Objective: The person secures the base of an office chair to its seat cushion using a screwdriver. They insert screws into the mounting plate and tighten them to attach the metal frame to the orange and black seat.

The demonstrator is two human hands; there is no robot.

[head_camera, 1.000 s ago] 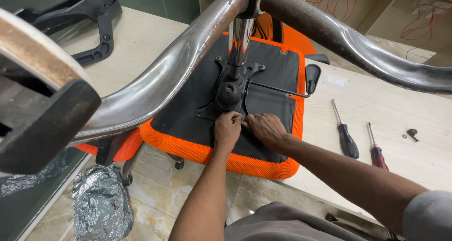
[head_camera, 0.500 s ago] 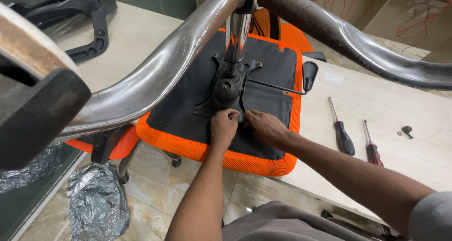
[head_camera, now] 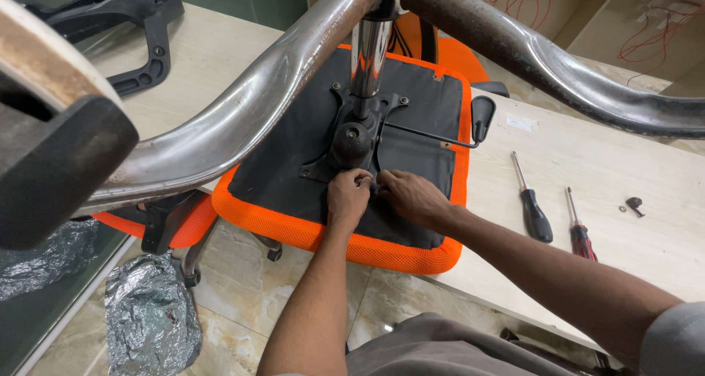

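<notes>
Chair seat (head_camera: 294,225): orange mesh cloth round the rim, rough weave; underside covered in matt black fabric. Mounting plate (head_camera: 352,137): black painted metal, dull. Chair legs (head_camera: 242,119): chromed steel tube, glossy but scuffed and rust-spotted. Castor (head_camera: 51,163): matt black plastic, dusty. Bench (head_camera: 609,163): pale wood-grain laminate, smooth. Screwdrivers (head_camera: 534,214): bright metal shafts, black plastic handles, one with red. Floor (head_camera: 235,295): polished marble-like tile. Foil wrap (head_camera: 150,317): crinkled, shiny.

Pale wooden table (head_camera: 602,163), marble-like tiled floor (head_camera: 242,288)
</notes>
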